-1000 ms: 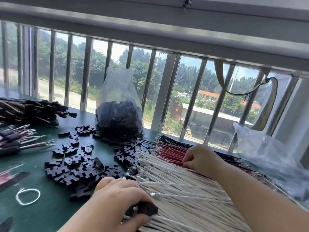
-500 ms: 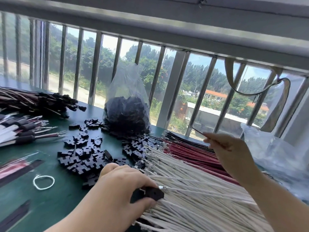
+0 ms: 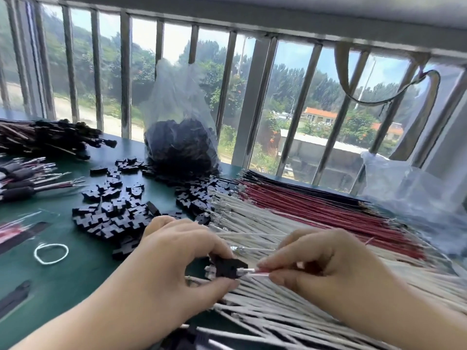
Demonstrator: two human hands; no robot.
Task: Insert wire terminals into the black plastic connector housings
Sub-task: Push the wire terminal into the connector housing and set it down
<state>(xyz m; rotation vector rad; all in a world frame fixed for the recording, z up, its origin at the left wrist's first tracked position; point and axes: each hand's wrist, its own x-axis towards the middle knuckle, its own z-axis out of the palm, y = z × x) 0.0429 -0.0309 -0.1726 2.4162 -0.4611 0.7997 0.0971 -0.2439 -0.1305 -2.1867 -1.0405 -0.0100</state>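
Both forearms reach in from below, meeting at the housing (image 3: 228,268). The left hand (image 3: 177,251) pinches it between thumb and curled fingers; the right hand (image 3: 321,263), just right of it, pinches a wire (image 3: 255,272) entering it.

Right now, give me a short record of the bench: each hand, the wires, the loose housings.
left hand: holds black housing
right hand: pinches red wire at the housing's right end
white wires: spread under both hands
red wires: row behind the white
loose housings: heap left of the wires
bag of housings: by the window bars
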